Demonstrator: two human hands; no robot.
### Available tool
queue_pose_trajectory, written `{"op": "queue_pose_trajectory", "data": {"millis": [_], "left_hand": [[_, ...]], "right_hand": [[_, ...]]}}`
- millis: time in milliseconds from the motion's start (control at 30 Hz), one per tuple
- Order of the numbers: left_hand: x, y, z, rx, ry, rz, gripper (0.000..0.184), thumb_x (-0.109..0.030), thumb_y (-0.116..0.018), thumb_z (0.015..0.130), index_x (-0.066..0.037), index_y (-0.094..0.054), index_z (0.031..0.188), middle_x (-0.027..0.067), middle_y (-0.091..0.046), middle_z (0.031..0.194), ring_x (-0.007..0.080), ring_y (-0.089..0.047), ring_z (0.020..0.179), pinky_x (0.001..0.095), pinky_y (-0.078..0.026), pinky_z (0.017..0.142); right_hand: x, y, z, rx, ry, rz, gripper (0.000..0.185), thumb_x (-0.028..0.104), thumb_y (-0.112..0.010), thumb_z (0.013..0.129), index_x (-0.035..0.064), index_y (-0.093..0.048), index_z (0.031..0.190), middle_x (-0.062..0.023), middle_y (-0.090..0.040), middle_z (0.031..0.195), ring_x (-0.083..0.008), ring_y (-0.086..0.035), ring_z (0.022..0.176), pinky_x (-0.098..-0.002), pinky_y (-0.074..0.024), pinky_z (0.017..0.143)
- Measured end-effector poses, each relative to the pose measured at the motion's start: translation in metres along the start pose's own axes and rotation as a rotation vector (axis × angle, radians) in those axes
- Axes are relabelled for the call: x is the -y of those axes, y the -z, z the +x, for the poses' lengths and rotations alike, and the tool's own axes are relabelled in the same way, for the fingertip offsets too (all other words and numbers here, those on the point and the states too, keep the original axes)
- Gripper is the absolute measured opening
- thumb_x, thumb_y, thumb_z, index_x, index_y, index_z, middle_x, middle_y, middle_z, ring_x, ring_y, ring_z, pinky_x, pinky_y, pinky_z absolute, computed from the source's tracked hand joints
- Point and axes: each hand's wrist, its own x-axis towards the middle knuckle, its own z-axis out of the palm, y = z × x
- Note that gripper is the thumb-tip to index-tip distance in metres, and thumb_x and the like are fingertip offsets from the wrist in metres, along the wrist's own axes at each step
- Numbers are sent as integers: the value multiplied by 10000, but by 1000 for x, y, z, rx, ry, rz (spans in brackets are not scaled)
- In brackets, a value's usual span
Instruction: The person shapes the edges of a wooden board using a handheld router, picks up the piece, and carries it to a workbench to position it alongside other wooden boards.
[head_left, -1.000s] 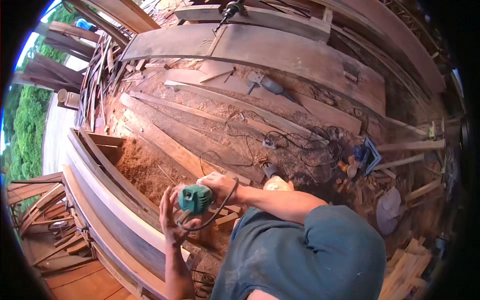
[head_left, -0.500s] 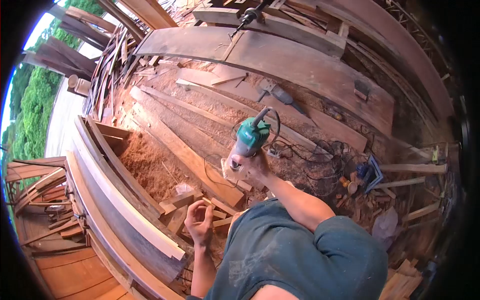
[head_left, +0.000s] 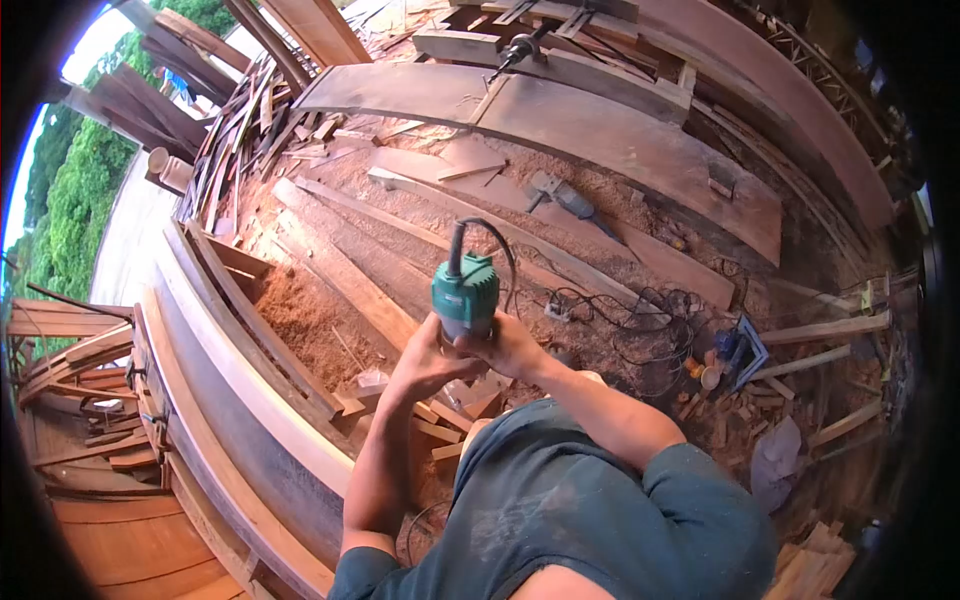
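Note:
A green trim router [head_left: 466, 290] stands upright in front of my body, its cord rising from the top and looping down on the right. My right hand [head_left: 512, 348] is closed around the lower body of the tool from the right. From the left, my left hand [head_left: 428, 362] grips the same lower part, its fingers wrapped against it. The router's base and bit are hidden behind the hands. Wood offcuts [head_left: 440, 425] lie just below the hands.
Long curved planks [head_left: 240, 350] stand along the left. A wide curved board [head_left: 560, 115] crosses the back, with a drill [head_left: 522, 48] above it. An angle grinder [head_left: 562, 196] and tangled cables [head_left: 650, 315] lie on the sawdust-covered ground. A blue-framed tool [head_left: 742, 350] sits at right.
My left hand has moved up and right from beside my body and now grips the router. The router has shifted left and turned more upright in my right hand.

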Motion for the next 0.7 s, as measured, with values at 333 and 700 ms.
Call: {"op": "queue_pose_trajectory", "data": {"millis": [333,700], "left_hand": [[51,30,-19,-285,117,46,448,-134,-777,752,-5,-658,1165,61,-709,1001,143,-682,856,286,-546,741],[10,30,-40,-428,-358,-468,809,-270,-755,805,-19,-380,1477,212,-539,1346,333,-598,1182,474,-521,1008]], "right_hand": [[8,5,11,235,141,-422,657,653,-610,923,8,-716,990,-205,-726,897,-305,-699,829,-421,-550,783],[-52,56,101,318,354,-611,682,332,-826,779,51,-571,1347,-196,-632,1279,-327,-582,1242,-435,-430,1109]]}}
